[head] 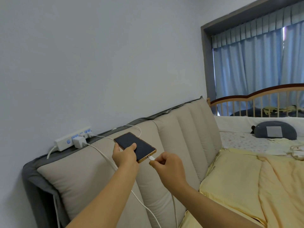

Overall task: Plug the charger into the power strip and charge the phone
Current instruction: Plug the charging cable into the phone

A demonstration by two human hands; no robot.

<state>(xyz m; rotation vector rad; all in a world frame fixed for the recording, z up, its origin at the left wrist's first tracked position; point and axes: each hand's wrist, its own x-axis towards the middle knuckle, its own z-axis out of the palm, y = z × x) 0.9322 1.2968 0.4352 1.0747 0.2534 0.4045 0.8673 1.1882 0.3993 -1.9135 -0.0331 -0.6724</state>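
A white power strip (65, 140) lies on top of the grey headboard at the left. A white charger block (79, 141) sits plugged into it, and its white cable (105, 157) runs down across the beige cushion. My left hand (125, 155) holds a dark-screened phone (134, 145) with a gold rim above the cushion. My right hand (166, 163) pinches the white cable plug (151, 158), whose tip touches the phone's bottom edge at the port. How deep the plug sits cannot be made out.
Another white plug and cable (130, 127) leave the strip's far end. A padded beige headboard (185, 129) backs the bed, which carries a yellow quilt (246, 178). A grey pillow (278, 130) and a wooden cot rail (256, 96) lie at the right before the curtains.
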